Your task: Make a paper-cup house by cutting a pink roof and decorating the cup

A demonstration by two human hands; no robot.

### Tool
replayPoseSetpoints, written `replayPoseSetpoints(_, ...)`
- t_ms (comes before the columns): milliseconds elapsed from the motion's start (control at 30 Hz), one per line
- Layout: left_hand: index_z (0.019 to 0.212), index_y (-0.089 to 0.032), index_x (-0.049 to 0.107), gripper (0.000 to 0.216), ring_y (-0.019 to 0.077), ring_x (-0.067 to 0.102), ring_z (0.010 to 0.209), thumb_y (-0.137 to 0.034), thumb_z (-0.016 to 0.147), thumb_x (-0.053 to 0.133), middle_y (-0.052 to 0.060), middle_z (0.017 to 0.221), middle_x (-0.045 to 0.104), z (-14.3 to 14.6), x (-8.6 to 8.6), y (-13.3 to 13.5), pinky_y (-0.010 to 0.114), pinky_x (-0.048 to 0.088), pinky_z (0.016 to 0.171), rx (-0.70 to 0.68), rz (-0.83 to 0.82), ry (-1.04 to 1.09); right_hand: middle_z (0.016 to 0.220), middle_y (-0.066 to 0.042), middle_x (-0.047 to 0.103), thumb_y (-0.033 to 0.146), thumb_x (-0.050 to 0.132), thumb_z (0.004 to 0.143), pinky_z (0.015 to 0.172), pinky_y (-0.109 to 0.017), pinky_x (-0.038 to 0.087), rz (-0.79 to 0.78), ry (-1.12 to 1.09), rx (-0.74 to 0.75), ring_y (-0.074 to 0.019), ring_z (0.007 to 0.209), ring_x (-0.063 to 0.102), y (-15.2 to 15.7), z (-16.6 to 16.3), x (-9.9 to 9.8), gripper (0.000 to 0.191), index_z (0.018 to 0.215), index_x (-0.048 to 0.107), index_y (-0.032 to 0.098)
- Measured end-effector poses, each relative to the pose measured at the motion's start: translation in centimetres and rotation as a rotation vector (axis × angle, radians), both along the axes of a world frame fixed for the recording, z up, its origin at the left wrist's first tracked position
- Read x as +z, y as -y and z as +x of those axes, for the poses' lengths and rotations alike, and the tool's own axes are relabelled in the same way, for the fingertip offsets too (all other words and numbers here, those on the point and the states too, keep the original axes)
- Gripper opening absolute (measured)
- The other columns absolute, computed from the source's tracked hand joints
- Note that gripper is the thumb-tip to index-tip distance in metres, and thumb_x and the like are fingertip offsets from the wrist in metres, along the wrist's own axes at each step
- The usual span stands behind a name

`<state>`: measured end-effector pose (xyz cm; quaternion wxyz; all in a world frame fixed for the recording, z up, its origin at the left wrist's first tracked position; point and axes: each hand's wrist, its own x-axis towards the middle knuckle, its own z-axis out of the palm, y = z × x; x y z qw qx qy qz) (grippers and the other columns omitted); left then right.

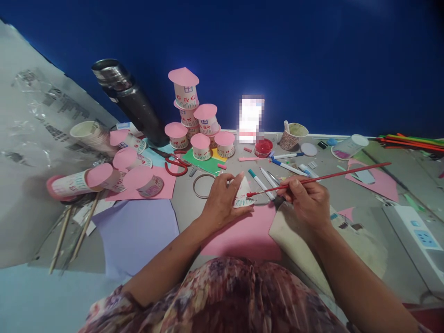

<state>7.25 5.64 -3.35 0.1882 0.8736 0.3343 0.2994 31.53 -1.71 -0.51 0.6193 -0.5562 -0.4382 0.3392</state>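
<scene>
My left hand (222,199) is closed around a small white paper cup (243,194) lying on its side, decorated with red flowers and green grass. My right hand (307,199) pinches a long red paintbrush (333,175), its tip touching the cup's rim. Both hands rest over a pink paper sheet (243,233) on the table. A red paint pot (263,147) stands just beyond the hands.
Several decorated cups with pink paper roofs (201,125) are stacked at the back; more lie at the left (104,178). Red scissors (175,164), a tape ring (203,185), marker pens (277,173), a dark flask (132,99), a lilac sheet (137,233) and a power strip (419,236) surround the hands.
</scene>
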Motion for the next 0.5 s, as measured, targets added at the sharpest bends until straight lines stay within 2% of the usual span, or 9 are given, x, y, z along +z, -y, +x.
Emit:
replayPoseSetpoints(267, 0.159, -0.03, 0.042, 0.095, 0.033, 0.052, 0.117, -0.07, 0.081, 0.078, 0.014, 0.131, 0.052, 0.01, 0.14, -0.21, 0.051, 0.047, 0.102, 0.003, -0.053, 0.002, 0.07, -0.002, 0.077, 0.047, 0.071, 0.098, 0.052, -0.028, 0.049, 0.036, 0.112, 0.043, -0.0131, 0.053, 0.058, 0.25, -0.91, 0.02, 0.028, 0.09, 0.081, 0.023)
replayPoseSetpoints(500, 0.158, -0.028, 0.042, 0.094, 0.0329, 0.052, 0.117, -0.067, 0.081, 0.08, 0.014, 0.13, 0.051, 0.07, 0.1, -0.17, 0.05, 0.048, 0.1, -0.002, -0.05, 0.004, 0.07, -0.002, 0.077, 0.045, 0.068, 0.1, 0.054, -0.029, 0.05, 0.032, 0.213, 0.063, -0.0137, 0.054, 0.058, 0.29, -1.07, 0.23, 0.028, 0.089, 0.081, 0.024)
